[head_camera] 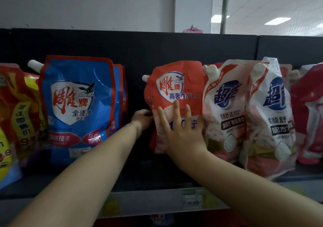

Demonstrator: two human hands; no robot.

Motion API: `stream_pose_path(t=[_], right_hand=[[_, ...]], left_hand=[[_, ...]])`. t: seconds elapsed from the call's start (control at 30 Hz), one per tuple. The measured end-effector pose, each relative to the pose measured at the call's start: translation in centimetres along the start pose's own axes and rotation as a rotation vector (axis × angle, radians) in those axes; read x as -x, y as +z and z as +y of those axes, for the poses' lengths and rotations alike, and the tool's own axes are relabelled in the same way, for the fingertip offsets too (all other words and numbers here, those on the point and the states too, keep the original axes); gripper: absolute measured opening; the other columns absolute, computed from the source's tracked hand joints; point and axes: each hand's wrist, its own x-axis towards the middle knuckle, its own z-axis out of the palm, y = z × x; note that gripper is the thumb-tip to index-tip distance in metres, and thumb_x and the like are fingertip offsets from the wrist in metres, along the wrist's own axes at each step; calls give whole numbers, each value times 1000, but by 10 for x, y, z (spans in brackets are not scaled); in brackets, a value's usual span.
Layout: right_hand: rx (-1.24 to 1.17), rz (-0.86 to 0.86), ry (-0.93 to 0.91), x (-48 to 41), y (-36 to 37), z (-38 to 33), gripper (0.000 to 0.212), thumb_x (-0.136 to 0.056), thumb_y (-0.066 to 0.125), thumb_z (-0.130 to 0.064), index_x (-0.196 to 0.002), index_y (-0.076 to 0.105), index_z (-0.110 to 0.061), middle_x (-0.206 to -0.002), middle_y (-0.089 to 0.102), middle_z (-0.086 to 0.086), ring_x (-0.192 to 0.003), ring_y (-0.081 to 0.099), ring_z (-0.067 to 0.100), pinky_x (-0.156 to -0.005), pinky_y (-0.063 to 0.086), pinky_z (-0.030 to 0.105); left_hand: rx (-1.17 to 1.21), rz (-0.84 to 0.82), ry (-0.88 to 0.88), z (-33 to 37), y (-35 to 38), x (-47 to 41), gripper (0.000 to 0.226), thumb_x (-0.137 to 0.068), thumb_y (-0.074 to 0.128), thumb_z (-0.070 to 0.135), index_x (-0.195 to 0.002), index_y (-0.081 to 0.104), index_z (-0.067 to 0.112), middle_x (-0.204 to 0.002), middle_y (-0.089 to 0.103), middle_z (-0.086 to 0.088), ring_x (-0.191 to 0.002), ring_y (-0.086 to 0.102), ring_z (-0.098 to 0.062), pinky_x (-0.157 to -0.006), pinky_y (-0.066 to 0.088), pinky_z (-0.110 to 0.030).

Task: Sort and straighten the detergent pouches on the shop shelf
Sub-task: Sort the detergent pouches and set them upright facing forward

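Our right hand [181, 132] lies flat, fingers spread, on the front of the red pouch [174, 85]. The pouch stands on the shelf [153, 176] between the blue pouch [78, 104] and a white pouch [225, 104], touching the white one. Our left hand [142, 119] curls round its left edge.

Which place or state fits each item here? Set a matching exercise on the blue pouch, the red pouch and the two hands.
Column one:
1. blue pouch
2. red pouch
3. left hand
4. right hand

Column two:
A. fingers spread flat on the red pouch's front
B. gripping the red pouch's left edge
C. standing apart to the left, untouched
D. held between both hands

Pairs: 1-C, 2-D, 3-B, 4-A
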Motion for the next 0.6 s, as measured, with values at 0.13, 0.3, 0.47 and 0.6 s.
stream_pose_path(t=[0.13, 0.3, 0.47, 0.6], right_hand=[[-4, -133, -1, 15, -4, 4, 96, -96, 48, -46, -147, -27, -16, -153, -28, 21, -142, -12, 48, -110, 10, 64], [-52, -237, -37, 18, -10, 16, 103, -92, 58, -34, -146, -29, -23, -155, -25, 18, -143, -5, 47, -115, 6, 56], [-46, -296, -35, 15, -13, 13, 106, -91, 60, -35, -146, -30, -24, -155, -26, 18, -144, -5, 47, -114, 7, 55], [-56, -311, -35, 14, -14, 14, 107, -90, 61, -35, -146, -30, -25, -155, -27, 17, -144, -5, 46, -114, 8, 55]], left_hand=[[227, -16, -60, 0, 18, -17, 27, -94, 48, 23, -97, 68, 6, -101, 66, -9, -104, 61, -31, -95, 49, -41], [441, 0, -77, -2, 26, -22, 38, -99, 39, 35, -97, 67, 9, -102, 68, -15, -100, 63, -35, -89, 51, -43], [374, -47, -40, 5, 24, -17, 38, -92, 51, 36, -112, 63, 5, -105, 68, -14, -92, 65, -29, -80, 52, -38], [405, -83, -184, 5, 18, -40, 43, -98, 40, 42, -116, 61, 9, -120, 62, -21, -106, 60, -34, -98, 46, -48]])
